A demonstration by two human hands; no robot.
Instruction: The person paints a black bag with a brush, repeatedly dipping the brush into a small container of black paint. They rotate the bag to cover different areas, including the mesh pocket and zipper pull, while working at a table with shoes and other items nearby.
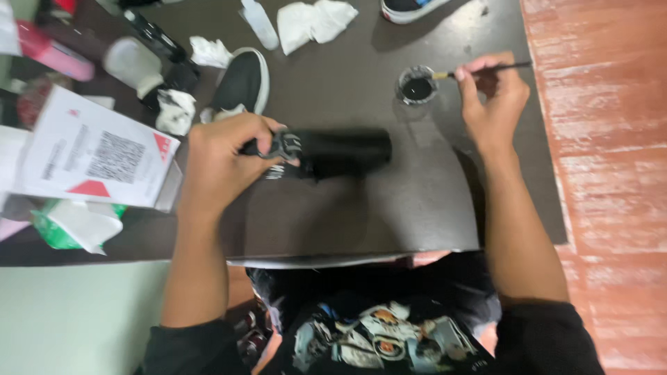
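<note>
Left hand (222,156) grips a black shoe (333,151) lying mid-bench (417,208), steadying it. Right hand (495,97) pinches a brush (486,69), tip at the paint cup (417,86) at one o'clock.

Even, soft light from above, faint shadows beside the forearms (motion blur smears everything slightly).

You see through one camera on your head, looking steeply down at the dark desk (361,208) from close above. Your forearms enter from the bottom edge, your lap shows below, and the desk's far edge lies at the top.
</note>
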